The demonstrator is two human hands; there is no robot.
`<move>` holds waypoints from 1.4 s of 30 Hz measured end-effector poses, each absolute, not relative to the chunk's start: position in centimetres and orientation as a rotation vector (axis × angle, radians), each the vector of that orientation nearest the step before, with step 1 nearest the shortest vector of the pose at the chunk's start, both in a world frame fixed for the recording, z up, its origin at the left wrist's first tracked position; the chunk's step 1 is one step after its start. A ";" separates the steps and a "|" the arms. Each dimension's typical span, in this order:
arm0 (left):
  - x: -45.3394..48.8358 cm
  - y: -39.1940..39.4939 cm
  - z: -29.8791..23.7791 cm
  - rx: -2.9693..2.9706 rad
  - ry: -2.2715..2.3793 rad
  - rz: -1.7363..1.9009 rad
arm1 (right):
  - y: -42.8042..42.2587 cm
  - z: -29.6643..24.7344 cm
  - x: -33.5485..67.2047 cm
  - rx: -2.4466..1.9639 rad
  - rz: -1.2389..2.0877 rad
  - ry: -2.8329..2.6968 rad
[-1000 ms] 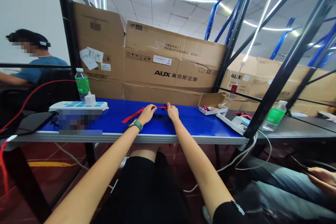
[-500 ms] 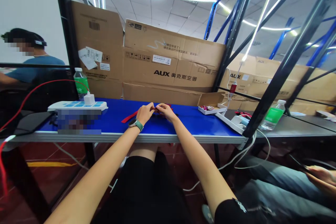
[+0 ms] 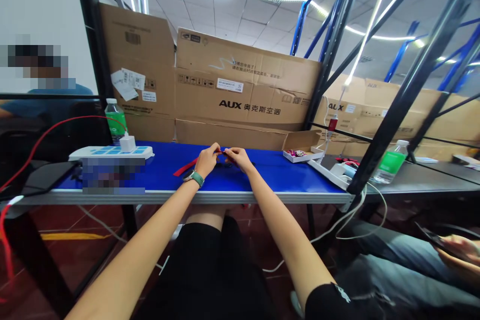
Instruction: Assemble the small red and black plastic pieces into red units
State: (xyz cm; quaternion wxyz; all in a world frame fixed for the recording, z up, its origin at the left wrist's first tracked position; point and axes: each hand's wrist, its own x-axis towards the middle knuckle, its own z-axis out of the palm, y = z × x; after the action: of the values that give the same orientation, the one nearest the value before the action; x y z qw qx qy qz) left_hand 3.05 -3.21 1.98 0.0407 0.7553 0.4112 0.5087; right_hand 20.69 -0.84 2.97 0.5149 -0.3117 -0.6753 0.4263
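Note:
My left hand and my right hand meet near the middle of the blue table, fingertips pinching a red fabric strap. The strap's free end lies flat on the tabletop, running left from my left hand. A small dark object sits beneath my fingers, mostly hidden by them. A green-banded smartwatch circles my left wrist.
A white power strip and a green-labelled water bottle stand at the table's left. An open small carton sits to the right. Large cardboard boxes rise behind, black rack posts stand right, and a co-worker's hand holds a phone lower right.
My right hand has moved left toward my left hand since the oldest frame, and the two hands now nearly touch over the strap.

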 end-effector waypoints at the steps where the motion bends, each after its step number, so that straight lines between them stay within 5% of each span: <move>1: 3.0 -3.1 1.9 2.306 1.251 1.552 | -0.7 2.9 20.7 -0.755 1.019 -1.628; 42: 2.8 -3.0 1.9 2.322 1.346 1.611 | 0.5 2.2 21.5 -0.765 0.849 -1.852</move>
State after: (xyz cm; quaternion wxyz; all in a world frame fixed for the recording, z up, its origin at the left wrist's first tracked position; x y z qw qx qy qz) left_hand 2.83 -2.99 1.88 0.0055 0.7418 0.4299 0.5147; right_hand 21.48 0.55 2.19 0.4641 -0.3113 -0.7539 0.3454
